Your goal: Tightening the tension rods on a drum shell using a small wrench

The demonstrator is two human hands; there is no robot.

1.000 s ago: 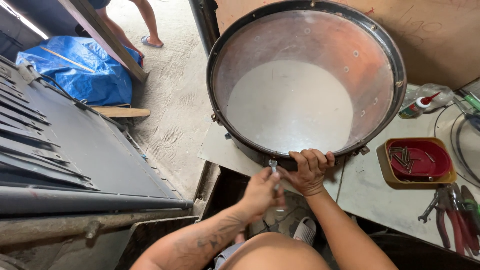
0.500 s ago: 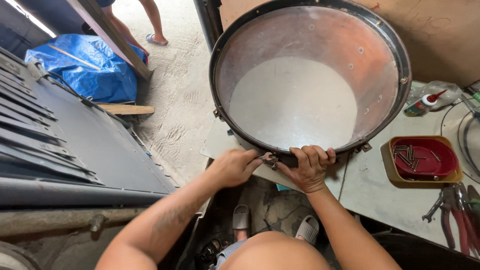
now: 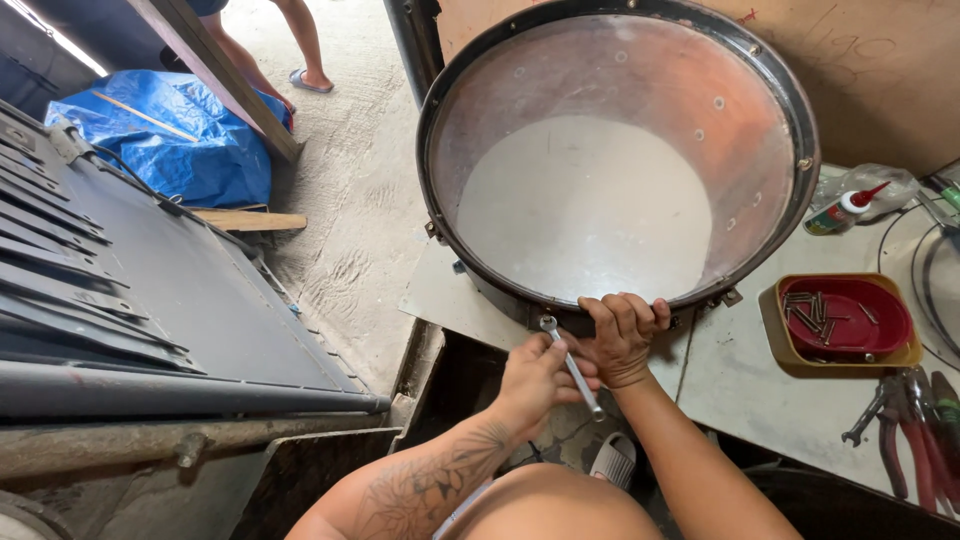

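The head view looks down on a large drum (image 3: pixel 615 160) lying open side up on a pale worktable (image 3: pixel 745 385), its near rim over the table's edge. The right hand (image 3: pixel 622 335) curls its fingers over that near black rim and grips it. The left hand (image 3: pixel 535 380) is closed around a slim metal wrench (image 3: pixel 570 365), whose upper end sits just below the rim by a tuning lug.

To the right stand a red tray (image 3: pixel 845 320) holding small screws, a squeeze bottle (image 3: pixel 845 212) and pliers (image 3: pixel 915 425). A blue tarp (image 3: pixel 165 140) lies on the floor to the left, where another person's legs (image 3: pixel 300 40) show.

The wrench looks only lightly seated, so it could slip off the lug and strike the gripping fingers. With the drum overhanging, a hard pull might shift it off the table.
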